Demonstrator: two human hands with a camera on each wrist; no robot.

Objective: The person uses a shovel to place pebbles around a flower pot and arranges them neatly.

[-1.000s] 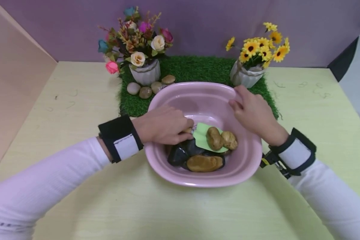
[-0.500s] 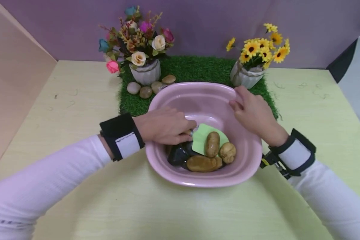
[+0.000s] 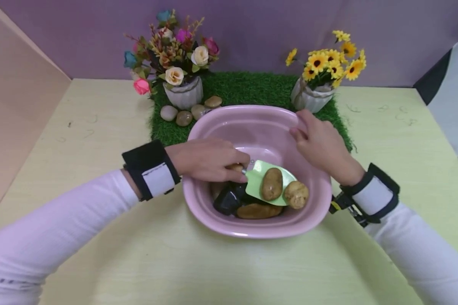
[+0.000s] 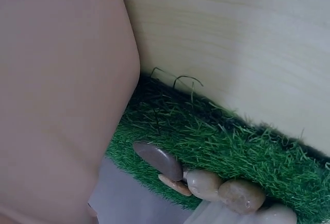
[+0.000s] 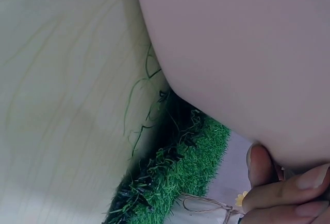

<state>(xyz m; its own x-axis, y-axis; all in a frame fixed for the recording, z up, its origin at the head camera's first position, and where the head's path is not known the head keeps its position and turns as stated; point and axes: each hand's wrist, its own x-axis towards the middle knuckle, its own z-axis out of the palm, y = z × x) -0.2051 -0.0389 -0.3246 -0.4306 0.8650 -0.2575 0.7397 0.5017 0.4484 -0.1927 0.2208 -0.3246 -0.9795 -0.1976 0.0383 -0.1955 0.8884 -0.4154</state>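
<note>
A pink basin (image 3: 257, 234) stands at the middle of the table. Inside it, my left hand (image 3: 210, 161) grips a small green shovel (image 3: 255, 182) by its handle, mostly hidden under the fingers. One brown oval lump, potato-like or a stone, (image 3: 272, 184) lies on the blade. A rounder tan lump (image 3: 296, 195) sits at the blade's right edge. Below are a black faceted stone (image 3: 227, 201) and a long brown stone (image 3: 259, 210), partly covered by the blade. My right hand (image 3: 322, 142) holds the basin's upper right rim; its curled fingers (image 5: 289, 193) show in the right wrist view.
Behind the basin lies an artificial grass mat (image 3: 248, 87). On it stand a pot of mixed flowers (image 3: 185, 92), a pot of yellow flowers (image 3: 313, 96) and several pebbles (image 3: 184, 118). A purple wall (image 3: 252, 38) rises at the back.
The shovel blade has shifted slightly down and right beneath the lumps. The rounder lump has moved down and right, away from the oval one. My right hand stays on the rim.
</note>
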